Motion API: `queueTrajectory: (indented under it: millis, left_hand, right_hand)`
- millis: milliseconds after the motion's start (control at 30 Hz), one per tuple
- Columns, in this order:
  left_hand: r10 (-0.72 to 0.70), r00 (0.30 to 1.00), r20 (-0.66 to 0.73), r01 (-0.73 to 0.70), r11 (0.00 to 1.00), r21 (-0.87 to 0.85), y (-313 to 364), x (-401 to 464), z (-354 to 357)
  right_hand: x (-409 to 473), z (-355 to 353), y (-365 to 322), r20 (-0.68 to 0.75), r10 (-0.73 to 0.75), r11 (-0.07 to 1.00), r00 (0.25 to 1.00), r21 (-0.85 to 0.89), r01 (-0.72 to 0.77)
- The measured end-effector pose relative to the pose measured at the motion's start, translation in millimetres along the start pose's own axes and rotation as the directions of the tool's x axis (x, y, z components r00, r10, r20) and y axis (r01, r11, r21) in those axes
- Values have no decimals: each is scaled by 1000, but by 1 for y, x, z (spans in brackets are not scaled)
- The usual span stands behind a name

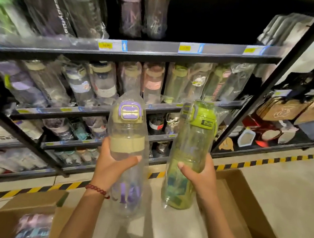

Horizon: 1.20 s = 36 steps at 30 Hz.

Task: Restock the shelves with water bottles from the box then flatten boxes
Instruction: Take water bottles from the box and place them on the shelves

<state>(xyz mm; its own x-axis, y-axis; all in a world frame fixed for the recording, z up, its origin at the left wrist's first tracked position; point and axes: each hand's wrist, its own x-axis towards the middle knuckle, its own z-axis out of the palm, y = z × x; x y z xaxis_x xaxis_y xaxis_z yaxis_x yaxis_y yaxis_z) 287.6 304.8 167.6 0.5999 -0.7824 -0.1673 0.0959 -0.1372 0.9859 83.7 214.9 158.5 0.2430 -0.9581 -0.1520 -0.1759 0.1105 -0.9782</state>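
2 hands: left hand [113, 165], right hand [200, 175]. 2 held bottles: 1 purple-lidded bottle [127, 150], 1 green bottle [189, 152]. 2 cardboard boxes: box at left [20, 219], box at right [243, 206]. 1 red bracelet [97, 189].

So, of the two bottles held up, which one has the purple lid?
The clear bottle in the left hand. It has a purple lid and a beige band; the bottle in the right hand is green all over.

Purple-capped clear bottle [128, 141], wrapped, upright in left hand [113, 165]; green bottle [189, 155], wrapped, upright in right hand [199, 172].
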Motion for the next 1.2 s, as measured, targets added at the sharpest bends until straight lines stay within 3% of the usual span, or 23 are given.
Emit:
queueTrajectory:
  millis: [367, 533, 733, 900, 1200]
  left_hand:
    - [61, 998, -22, -63, 991, -115, 36, 69, 61]
    - [168, 984, 61, -163, 983, -86, 70, 129, 86]
    - [254, 967, 31, -250, 963, -98, 112, 201, 94]
    - [276, 961, -19, -277, 956, -100, 150, 262, 80]
    - [273, 961, -51, -277, 957, -90, 202, 314, 55]
  right_hand:
    - [84, -22, -32, 46, -61, 997, 997, 40, 59]
    - [133, -20, -59, 26, -135, 990, 990, -22, 136]
    - [198, 0, -110, 34, -203, 975, 979, -91, 205]
    - [247, 30, -156, 38, -294, 954, 955, -47, 296]
    - [319, 66, -203, 96, -264, 956, 960, 155, 248]
